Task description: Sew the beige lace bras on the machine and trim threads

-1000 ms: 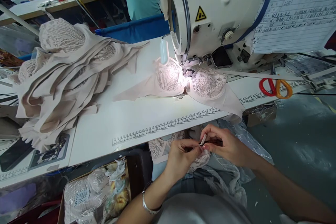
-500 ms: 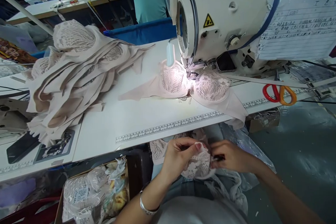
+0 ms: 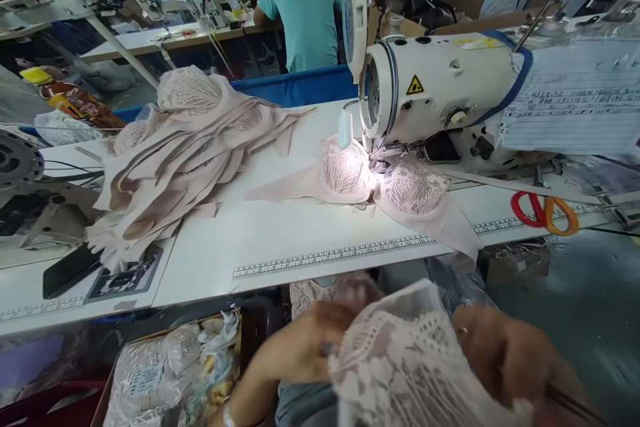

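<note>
A pale pink lace bra cup (image 3: 410,360) with a sheer mesh edge is raised close to the camera, over my lap. My left hand (image 3: 310,340) grips its left side, fingers partly hidden behind the lace. On the opposite side, my right hand (image 3: 515,353) is blurred, its fingers curled at the lace edge. A thin dark thing (image 3: 570,403) shows below that hand, too smeared to name. On the table, a lace bra (image 3: 410,193) lies under the sewing machine's needle (image 3: 371,150), lit by its lamp. More lace (image 3: 313,293) lies on my lap behind the left hand.
A heap of bras (image 3: 185,160) covers the table's left part. Red-and-orange-handled scissors (image 3: 545,213) lie at the right edge. A box of packaged pieces (image 3: 155,373) stands low on the left. Beyond a blue cloth bin (image 3: 300,87), a person in a turquoise shirt (image 3: 303,10) sits.
The lace cup has come up from my lap toward the camera and looks much larger. My hands have moved apart, the right one nearer to me. The view has tilted upward.
</note>
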A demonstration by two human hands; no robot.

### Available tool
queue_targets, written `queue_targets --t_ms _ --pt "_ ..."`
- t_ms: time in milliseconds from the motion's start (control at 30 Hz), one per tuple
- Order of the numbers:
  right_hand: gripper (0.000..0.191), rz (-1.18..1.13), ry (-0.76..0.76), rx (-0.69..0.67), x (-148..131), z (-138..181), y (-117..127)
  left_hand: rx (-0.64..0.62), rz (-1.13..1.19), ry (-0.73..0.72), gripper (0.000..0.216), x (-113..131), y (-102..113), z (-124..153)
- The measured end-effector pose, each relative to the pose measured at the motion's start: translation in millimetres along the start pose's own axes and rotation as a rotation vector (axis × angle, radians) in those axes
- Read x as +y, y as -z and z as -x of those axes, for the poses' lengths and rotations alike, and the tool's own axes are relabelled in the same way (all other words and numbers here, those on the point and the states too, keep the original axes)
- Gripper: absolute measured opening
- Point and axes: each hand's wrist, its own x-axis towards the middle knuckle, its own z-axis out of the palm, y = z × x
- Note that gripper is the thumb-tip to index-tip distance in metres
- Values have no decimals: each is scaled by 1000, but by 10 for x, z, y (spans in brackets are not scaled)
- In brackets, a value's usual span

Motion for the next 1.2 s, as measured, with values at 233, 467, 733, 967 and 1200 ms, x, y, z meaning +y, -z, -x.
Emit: queue_targets --t_ms 233,467,733,967,1200 --pt "28 656 -723 226 440 -178 48 -62 -644 740 28 -196 162 549" --pt "31 1189 -990 162 790 -230 -5 24 -1024 798 20 -1064 -377 217" --pt "30 1202 -82 258 343 -284 166 243 -1045 -342 24 -618 -330 31" --pt "27 1475 -182 470 -46 -799 1192 329 -905 -122 31 -537 909 -1005" --pt "35 1740 -447 363 319 -1298 1979 -240 -1037 -33 13 -708 1331 -1574"
